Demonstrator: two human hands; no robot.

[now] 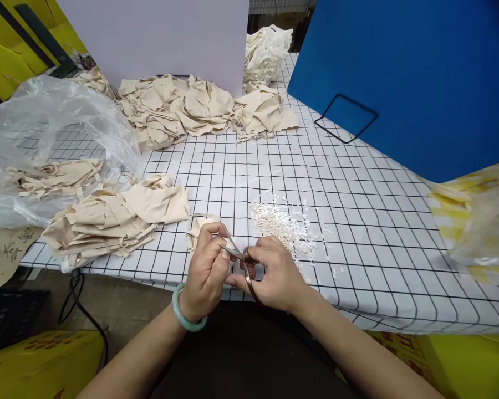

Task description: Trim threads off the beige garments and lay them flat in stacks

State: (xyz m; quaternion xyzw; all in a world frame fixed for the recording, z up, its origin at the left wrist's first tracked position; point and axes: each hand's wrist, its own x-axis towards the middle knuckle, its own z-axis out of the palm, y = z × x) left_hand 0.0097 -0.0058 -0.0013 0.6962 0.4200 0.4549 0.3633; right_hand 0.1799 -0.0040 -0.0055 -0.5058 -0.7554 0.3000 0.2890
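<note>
My right hand grips a pair of scissors, its fingers in the handles and the blades spread toward my left hand. My left hand, with a green bangle at the wrist, is pinched closed close to the blades. A small beige cloth piece shows behind its fingers, and a pale edge lies between the blades. How much of the cloth is in the pinch is partly hidden. Just beyond my right hand lies a scatter of small white and cream snippets.
A stack of beige cloth pieces lies left, beside a clear plastic bag with more cloth. Further cloth heaps line the back below a pale board. A blue board and yellow-striped bag are right on the checked tablecloth.
</note>
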